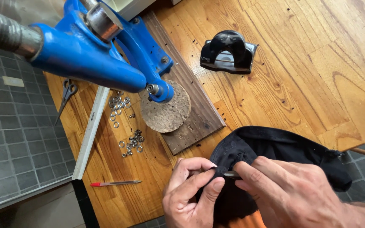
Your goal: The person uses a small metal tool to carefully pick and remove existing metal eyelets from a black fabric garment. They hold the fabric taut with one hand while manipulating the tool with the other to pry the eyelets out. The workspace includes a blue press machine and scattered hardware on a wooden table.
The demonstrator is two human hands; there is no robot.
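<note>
both hands work at the near edge of the tabletop (300, 63). the left hand (191, 194) pinches a fold of black cloth (275, 147) between thumb and fingers, grip clenched on it. the right hand (292, 194) also grips the cloth and pinches a small metal piece (232, 174) against it; what that piece is cannot be told. the cloth lies partly on the wood and hangs over the edge toward the person.

beyond the hands a blue hand press (106, 55) rises over a dark wooden board (195, 109), its head above a round cork disc (167, 112). loose metal eyelets (127, 122) lie scattered left of the board, beside a white ruler (90, 131). a red pen (115, 183) lies near the left hand, small scissors (66, 95) at the far left edge, a black hole punch (229, 51) well apart at the back.

the tabletop is warm, knotty wood sprinkled with dark specks; below it a floor (9, 139) of small grey square tiles.
</note>
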